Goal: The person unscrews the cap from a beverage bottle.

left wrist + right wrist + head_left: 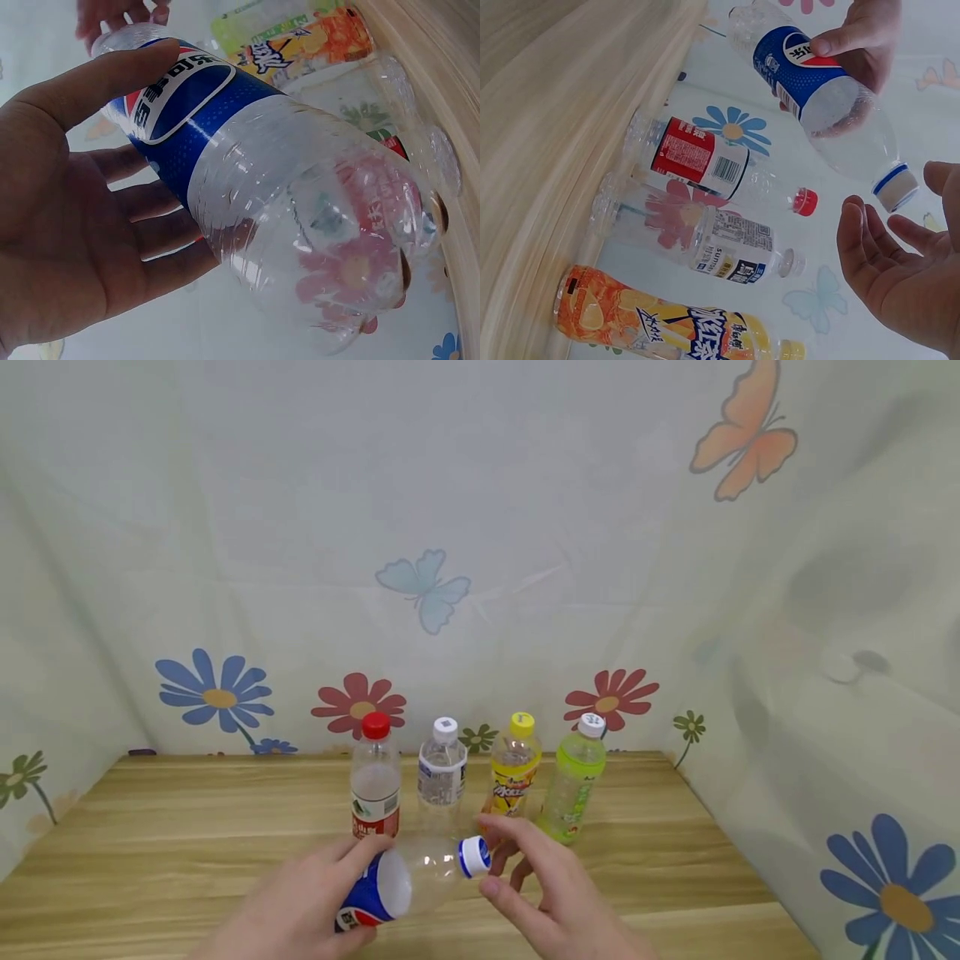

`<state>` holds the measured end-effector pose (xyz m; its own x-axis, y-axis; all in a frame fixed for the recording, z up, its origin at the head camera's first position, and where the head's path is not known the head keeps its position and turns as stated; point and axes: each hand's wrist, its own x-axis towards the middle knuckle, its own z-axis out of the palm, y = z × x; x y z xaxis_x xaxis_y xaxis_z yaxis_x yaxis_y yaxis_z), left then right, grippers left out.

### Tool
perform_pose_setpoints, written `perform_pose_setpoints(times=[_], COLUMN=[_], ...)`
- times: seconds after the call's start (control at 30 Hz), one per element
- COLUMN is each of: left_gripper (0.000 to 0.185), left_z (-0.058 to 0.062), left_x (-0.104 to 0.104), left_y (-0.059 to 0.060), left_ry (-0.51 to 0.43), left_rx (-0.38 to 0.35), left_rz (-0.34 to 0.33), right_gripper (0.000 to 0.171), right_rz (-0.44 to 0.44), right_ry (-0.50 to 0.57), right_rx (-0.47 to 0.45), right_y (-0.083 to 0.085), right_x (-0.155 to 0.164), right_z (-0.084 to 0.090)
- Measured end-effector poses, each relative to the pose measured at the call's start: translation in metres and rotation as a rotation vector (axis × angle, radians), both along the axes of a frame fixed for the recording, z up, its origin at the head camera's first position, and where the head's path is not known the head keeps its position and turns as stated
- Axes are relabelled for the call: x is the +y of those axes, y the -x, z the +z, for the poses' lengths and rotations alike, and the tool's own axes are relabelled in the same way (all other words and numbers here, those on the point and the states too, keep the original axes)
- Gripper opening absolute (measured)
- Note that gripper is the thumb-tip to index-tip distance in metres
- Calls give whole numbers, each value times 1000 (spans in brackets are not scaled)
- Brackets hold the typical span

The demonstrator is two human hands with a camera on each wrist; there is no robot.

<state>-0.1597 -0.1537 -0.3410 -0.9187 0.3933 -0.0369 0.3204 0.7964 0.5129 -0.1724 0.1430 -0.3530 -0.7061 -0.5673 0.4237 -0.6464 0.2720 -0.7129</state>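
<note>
My left hand (pixel 300 902) grips an empty clear bottle with a blue label (pixel 390 885) (pixel 247 172) (pixel 817 90), held tilted above the wooden table (pixel 187 843), its white and blue cap (pixel 474 857) (pixel 896 187) pointing right. The thumb and fingers wrap round the labelled middle. My right hand (pixel 540 885) (pixel 900 262) hovers just right of the cap with fingers spread and relaxed, close to the cap and holding nothing.
Several bottles stand in a row behind: a red-capped one (pixel 375 777), a clear white-capped one (pixel 442 772), a yellow one (pixel 513 768) and a green one (pixel 573 781). Flower-printed cloth walls (pixel 450 568) enclose the table at the back and sides.
</note>
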Motion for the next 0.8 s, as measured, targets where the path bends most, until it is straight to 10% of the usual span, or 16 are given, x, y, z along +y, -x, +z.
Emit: perform_pose_setpoints(times=[0.8], left_gripper=[78], left_z=[-7], left_x=[9], left_y=[10], left_ry=[-11], left_rx=[34], left_rz=[23], right_gripper=[21], right_rz=[-78], right_ry=[47], right_rx=[161], right_y=[17], right_x=[-8], right_z=[-11])
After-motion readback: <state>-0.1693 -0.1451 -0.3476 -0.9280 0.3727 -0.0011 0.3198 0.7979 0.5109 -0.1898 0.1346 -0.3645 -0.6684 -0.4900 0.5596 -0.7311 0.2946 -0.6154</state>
